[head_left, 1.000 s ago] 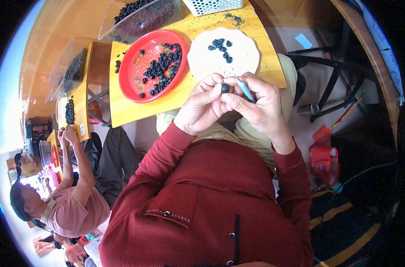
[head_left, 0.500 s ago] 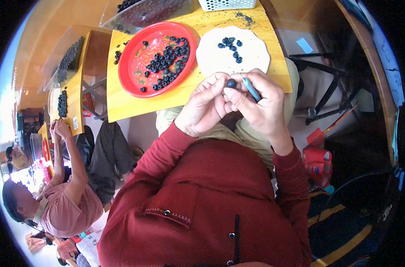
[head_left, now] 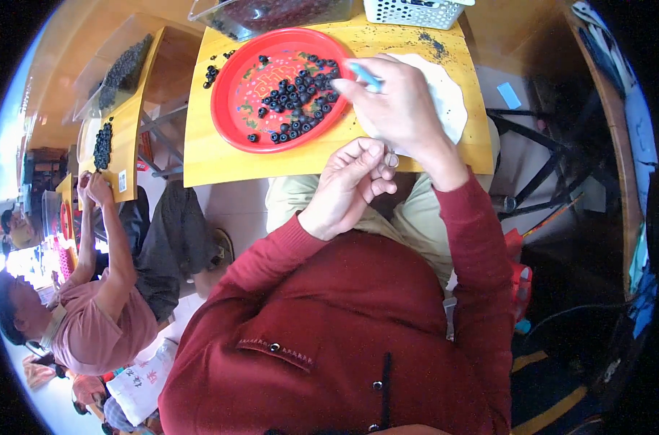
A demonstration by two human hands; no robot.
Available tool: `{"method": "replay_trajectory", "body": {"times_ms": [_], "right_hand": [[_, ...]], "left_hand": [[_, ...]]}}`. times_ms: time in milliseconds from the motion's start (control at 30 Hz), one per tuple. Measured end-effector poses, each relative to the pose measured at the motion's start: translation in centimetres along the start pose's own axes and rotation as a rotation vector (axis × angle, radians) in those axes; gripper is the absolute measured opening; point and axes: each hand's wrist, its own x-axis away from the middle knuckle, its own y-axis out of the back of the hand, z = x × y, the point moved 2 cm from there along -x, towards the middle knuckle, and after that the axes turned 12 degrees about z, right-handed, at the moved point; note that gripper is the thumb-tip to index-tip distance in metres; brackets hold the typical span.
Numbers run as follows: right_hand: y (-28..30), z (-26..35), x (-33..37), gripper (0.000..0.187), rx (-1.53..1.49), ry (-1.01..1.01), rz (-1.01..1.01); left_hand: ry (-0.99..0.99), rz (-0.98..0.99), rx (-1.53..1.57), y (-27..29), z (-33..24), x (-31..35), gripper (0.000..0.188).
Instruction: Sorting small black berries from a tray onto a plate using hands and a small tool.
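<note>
My right hand point(head_left: 402, 105) is closed on a light-blue pen-like tool point(head_left: 365, 76) and reaches over the right rim of the red round tray point(head_left: 231, 109). Its fingertips are beside the dark round beads point(head_left: 293, 98) that lie grouped in the tray. Below it, over the table's front edge, my left hand point(head_left: 351, 177) has its fingers curled and thumb pressed to the index finger. A small ring-like shape shows at its fingers; whether anything is pinched there I cannot make out. The white scalloped plate point(head_left: 445, 98) lies mostly behind my right hand, which hides the beads on it.
A clear plastic bin point(head_left: 286, 18) and a white perforated basket point(head_left: 413, 13) stand at the back of the yellow table point(head_left: 220, 167). Dark crumbs point(head_left: 434, 47) lie near the basket, and loose beads point(head_left: 211, 75) left of the tray. At left, another person point(head_left: 101, 312) works at a table.
My right hand has left the left hand and moved up and left to the tray with the blue tool. The dark bead held between my hands no longer shows. The view has shifted slightly.
</note>
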Motion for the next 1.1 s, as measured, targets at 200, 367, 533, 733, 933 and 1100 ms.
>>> {"method": "replay_trajectory", "body": {"times_ms": [200,367,533,733,933,1100], "right_hand": [[4.9,-6.8,4.3,0.028,0.171,-0.208,-0.027],[6.2,-8.8,5.6,0.032,0.357,-0.256,0.07],[4.7,-6.9,5.0,0.031,0.42,-0.298,0.231],[3.7,-7.1,4.8,0.019,0.452,-0.319,0.183],[3.7,-6.1,5.6,0.019,0.261,-0.249,0.093],[3.4,-3.8,7.8,0.02,-0.399,-0.34,0.12]], "left_hand": [[0.015,-0.045,-0.152,0.6,-0.4,0.2,0.011],[0.03,-0.05,-0.285,0.7,-0.2,-0.6,0.01],[0.047,-0.069,-0.298,1.0,-0.1,-0.8,0.01],[0.046,-0.05,-0.292,1.1,0.0,-0.9,0.01],[0.014,-0.049,-0.325,1.3,-0.3,-1.3,0.011],[-0.083,-0.057,-0.48,0.0,-0.9,-2.2,0.029]]}}
